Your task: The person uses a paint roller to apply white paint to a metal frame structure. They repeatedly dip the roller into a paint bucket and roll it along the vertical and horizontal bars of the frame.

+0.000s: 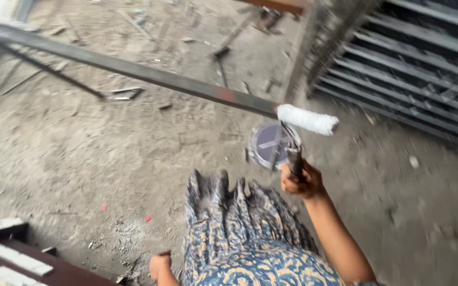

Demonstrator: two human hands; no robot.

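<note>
The paint roller (307, 119) had a white, fuzzy sleeve and a dark handle, and the long metal bar (133, 69) beside it was dark grey with a rusty reddish patch near its end. The open paint can (269, 145) showed a greyish-purple inside, while the garment (250, 238) carried a swirling pattern of dark blue and tan. The dirt floor (80, 153) was dusty grey-brown with a few small red specks, and the metal grille (414, 69) was dark grey.
</note>
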